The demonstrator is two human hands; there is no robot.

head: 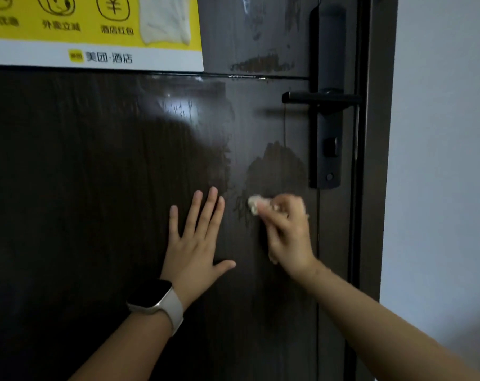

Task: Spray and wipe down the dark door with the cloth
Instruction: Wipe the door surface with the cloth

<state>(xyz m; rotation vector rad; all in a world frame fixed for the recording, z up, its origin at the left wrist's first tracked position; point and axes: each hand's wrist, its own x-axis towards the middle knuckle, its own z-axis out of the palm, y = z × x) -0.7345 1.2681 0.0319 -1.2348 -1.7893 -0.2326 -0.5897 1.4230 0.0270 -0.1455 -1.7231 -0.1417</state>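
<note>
The dark wood-grain door (pixel 95 188) fills most of the head view, with wet smears on its right half near the lock. My left hand (pixel 197 243) lies flat on the door with fingers spread, a watch on its wrist. To its right, my right hand (pixel 285 232) grips a small bunched pale cloth (pixel 254 204) and presses it against the door below a damp patch. The right hand is blurred. No spray bottle is in view.
A black lever handle (pixel 321 99) and long lock plate (pixel 328 138) sit at the door's right edge. A yellow and white poster (pixel 95 31) covers the door's upper left. The dark door frame (pixel 376 160) and a pale wall (pixel 439 160) lie to the right.
</note>
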